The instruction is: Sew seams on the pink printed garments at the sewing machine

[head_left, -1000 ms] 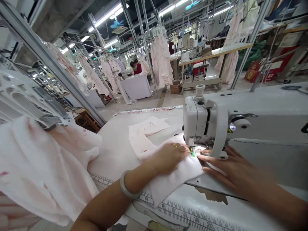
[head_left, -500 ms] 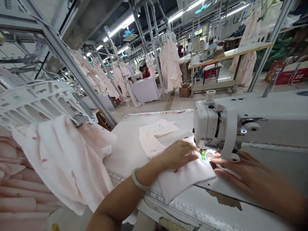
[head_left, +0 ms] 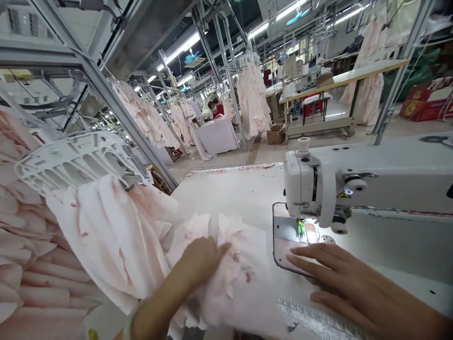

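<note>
L hand [head_left: 201, 262] on bunched cloth [head_left: 235, 278], R hand [head_left: 339, 285] flat by mach.

L hand: fingers curl down into the top of the cloth, pressing on it at least; can't tell if they're actually pinching. Wrist and forearm run in from lower left. R hand open, not grasping anything, fingers spread and lying flat, fingertips on the inset panel [head_left: 292, 252] just in front of the needle plate [head_left: 285, 229].

Cloth: white w/ pink blotches, heaped in loose folds on the work table [head_left: 226, 191], just left of the inset panel, not under the presser foot [head_left: 301, 228]. Its lower part hangs past the table's near edge. Btwn the hands, nothing but the cloth and bare table top.

Sewing mach. head [head_left: 307, 184] stands to the right, lamp lit on the plate below. Ruler strip [head_left: 311, 316] runs along the near edge, under R hand's heel side.

Left of L hand: a hanging garment [head_left: 113, 236] drops from a white plastic hanger rack [head_left: 72, 163], touching the cloth's left side; a stack of pink-white cloth [head_left: 33, 269] behind it. Far off, a co-worker [head_left: 215, 109] in a red top sits at a white-covered table [head_left: 216, 136], hanging garments [head_left: 253, 100] nearby.
</note>
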A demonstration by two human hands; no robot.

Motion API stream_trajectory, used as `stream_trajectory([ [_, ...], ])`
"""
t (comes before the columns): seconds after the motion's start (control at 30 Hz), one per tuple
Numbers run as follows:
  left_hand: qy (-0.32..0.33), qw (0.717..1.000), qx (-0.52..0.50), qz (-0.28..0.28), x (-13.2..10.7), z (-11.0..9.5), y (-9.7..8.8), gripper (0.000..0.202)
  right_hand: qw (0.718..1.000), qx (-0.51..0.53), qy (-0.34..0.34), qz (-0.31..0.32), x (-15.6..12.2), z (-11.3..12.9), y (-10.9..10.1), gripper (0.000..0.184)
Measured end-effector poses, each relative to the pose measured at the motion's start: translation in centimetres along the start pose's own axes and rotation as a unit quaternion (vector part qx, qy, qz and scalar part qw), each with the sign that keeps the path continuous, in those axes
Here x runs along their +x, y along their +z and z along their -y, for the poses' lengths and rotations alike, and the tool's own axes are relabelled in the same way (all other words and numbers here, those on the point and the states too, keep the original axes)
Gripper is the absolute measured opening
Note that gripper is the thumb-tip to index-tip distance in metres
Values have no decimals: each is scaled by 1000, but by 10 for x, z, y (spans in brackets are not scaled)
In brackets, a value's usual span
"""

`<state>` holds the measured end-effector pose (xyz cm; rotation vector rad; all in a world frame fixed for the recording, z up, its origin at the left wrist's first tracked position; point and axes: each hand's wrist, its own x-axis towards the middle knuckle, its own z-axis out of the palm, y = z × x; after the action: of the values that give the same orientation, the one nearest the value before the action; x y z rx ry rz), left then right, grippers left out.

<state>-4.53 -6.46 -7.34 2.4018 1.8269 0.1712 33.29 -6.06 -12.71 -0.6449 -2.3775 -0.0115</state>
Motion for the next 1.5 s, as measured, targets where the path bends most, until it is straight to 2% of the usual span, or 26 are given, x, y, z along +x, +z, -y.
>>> stream_trajectory([
  [0.07,-17,994,-25,104,-30,-26,-8,58,998,13,-39,53,5,4,-3,53],
  [0.1,10,986,-71,153,-39,-36,-11,52,995,19,-54,80,6,5,-4,55],
  [0.17,126,938,-187,265,-42,-50,-12,41,991,15,-67,114,8,2,-4,50],
  [0.2,182,912,-236,283,-38,-54,-9,36,991,0,-67,115,7,-1,-2,45],
  [0.23,224,898,-266,271,-32,-56,-4,31,992,-20,-65,105,5,-6,0,41],
  [0.27,251,897,-278,234,-24,-58,3,30,993,-41,-65,87,3,-11,3,38],
  [0.33,280,913,-261,141,-9,-64,20,35,994,-70,-57,54,-2,-22,9,35],
  [0.37,296,918,-239,117,-2,-68,28,43,995,-77,-52,39,-5,-28,12,35],
  [0.43,323,919,-186,132,9,-77,41,68,995,-90,-40,13,-10,-37,14,33],
  [0.5,311,929,-130,156,17,-82,49,75,994,-103,-27,-10,-13,-41,13,30],
  [0.63,247,952,-84,159,31,-74,46,71,997,-77,-2,-27,-11,-35,5,27],
  [0.73,234,958,-68,150,38,-63,34,68,1000,-30,7,2,-6,-27,3,25],
  [0.83,261,959,-48,101,45,-68,28,57,999,-16,17,42,-4,-24,4,27],
  [0.9,305,949,-44,72,53,-78,32,55,998,-25,19,60,-5,-25,5,30],
  [0.97,342,935,-45,77,65,-87,40,63,997,-31,18,70,-8,-27,6,34],
  [1.03,352,930,-43,96,78,-91,49,69,997,-30,21,69,-11,-31,7,37],
  [1.2,345,933,-42,92,103,-80,56,61,997,-36,34,54,-17,-38,9,43],
  [1.33,354,928,-41,106,106,-74,53,62,997,-45,38,59,-19,-41,8,39],
  [1.5,359,924,-58,117,99,-82,52,63,996,-29,51,63,-13,-36,1,42],
])
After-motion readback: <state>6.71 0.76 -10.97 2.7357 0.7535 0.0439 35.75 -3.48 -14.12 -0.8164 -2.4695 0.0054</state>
